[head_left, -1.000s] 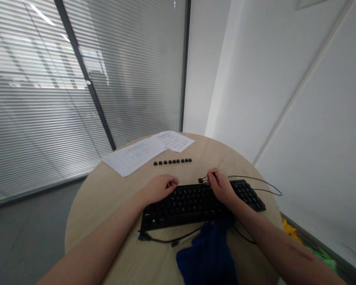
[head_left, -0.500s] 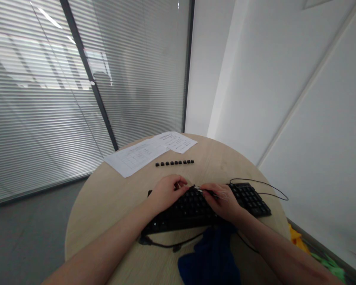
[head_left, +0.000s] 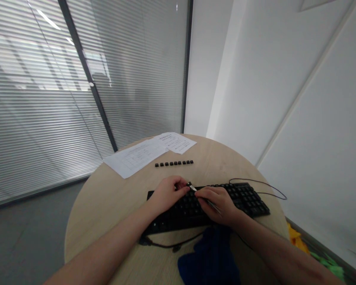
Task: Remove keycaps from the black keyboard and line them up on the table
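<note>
A black keyboard (head_left: 192, 208) lies on the round table, partly covered by my hands. Over its upper rows, my right hand (head_left: 216, 200) is closed round a slim silver tool (head_left: 193, 188), whose thin shaft shows again below the palm; its exact kind is not clear. At the tool's tip is a small black keycap (head_left: 189, 184). My left hand (head_left: 170, 192) rests over the keyboard's left part, thumb and forefinger pinched at that keycap. Beyond the hands, several black keycaps (head_left: 175, 163) stand in a row on the table.
Printed paper sheets (head_left: 136, 157) lie at the table's far left edge. A blue cloth (head_left: 210, 261) sits in front of the keyboard, beside a dark cable (head_left: 163, 246). Another cable loop (head_left: 273, 185) hangs past the right edge. Yellow and green cloths (head_left: 296, 237) are below, right.
My right hand has turned and shifted slightly left and down, so the tool slants more steeply. The keycap at its tip now shows clearly. My left hand has barely moved.
</note>
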{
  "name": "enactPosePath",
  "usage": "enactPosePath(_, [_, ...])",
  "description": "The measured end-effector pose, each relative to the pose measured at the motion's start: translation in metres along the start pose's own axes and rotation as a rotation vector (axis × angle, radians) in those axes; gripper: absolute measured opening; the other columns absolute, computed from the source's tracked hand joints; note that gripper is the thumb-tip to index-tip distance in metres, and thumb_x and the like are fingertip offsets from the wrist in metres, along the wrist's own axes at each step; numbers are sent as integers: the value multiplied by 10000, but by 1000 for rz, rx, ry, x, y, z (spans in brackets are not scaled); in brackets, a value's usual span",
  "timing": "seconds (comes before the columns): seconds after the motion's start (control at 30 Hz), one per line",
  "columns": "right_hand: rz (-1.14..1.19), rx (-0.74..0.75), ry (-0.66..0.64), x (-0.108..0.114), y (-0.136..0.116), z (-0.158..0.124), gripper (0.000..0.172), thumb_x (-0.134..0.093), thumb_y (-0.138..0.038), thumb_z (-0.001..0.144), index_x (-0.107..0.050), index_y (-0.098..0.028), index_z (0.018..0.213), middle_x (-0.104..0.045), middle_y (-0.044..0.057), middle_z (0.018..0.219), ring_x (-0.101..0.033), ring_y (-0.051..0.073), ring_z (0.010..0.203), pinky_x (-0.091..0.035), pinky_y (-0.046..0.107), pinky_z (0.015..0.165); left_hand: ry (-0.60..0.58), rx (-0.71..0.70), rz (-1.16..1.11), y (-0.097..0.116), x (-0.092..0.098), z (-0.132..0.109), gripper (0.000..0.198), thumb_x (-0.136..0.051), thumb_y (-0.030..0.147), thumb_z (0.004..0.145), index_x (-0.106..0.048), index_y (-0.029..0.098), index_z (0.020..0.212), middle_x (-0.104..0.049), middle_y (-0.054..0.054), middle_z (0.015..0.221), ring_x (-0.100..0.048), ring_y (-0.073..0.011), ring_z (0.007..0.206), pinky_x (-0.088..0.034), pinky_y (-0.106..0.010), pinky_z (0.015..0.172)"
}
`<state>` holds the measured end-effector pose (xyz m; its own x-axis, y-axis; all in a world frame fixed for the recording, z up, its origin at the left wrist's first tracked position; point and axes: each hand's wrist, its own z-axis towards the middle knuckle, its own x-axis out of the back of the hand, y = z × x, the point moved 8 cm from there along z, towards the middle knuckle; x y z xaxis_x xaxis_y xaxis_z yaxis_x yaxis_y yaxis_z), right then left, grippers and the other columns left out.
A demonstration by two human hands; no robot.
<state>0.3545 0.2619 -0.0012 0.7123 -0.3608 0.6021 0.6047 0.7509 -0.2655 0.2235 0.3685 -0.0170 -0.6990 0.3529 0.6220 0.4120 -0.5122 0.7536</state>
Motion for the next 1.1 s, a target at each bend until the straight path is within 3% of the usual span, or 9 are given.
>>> enactPosePath(0.23, [-24,-84,-100,-7,7,0,223,-485,-165,973,-617,-227,1143,-704,43,974,-668,130,807,-515,239,744,40,29,61,-5,2,2,145,-627,324,780,-640,185,738,-654,-14,720,-587,-179,687,-428,-299,640])
enactPosePath(0.53, [-127,-90,18,2,1,5,243,-480,-167,962,-659,-224,1117,-666,71,1032,-630,172,921,-523,300,794,85,41,61,-4,5,1,126,-597,300,766,-585,192,701,-600,4,670,-548,-169,648,-390,-292,605])
enactPosePath(0.8, [-164,-75,57,3,-4,4,271,-476,-139,942,-662,-222,1121,-624,96,1207,-571,227,1105,-488,416,955,70,43,80,-3,1,-1,114,-591,281,766,-569,193,696,-589,6,660,-536,-165,638,-371,-288,595])
enactPosePath(0.97, [-195,-55,157,21,7,1,314,-426,-48,908,-659,-217,1033,-661,74,1125,-577,223,1064,-463,439,945,100,56,82,-8,9,1,95,-587,262,763,-570,190,705,-587,6,672,-539,-165,650,-380,-288,606])
enactPosePath(1.1, [-232,-62,197,34,17,1,300,-437,-46,902,-662,-212,1013,-688,65,1032,-576,243,1079,-414,497,1005,53,43,-4,-9,10,2,132,-596,310,794,-601,183,757,-605,0,713,-545,-159,660,-405,-287,616])
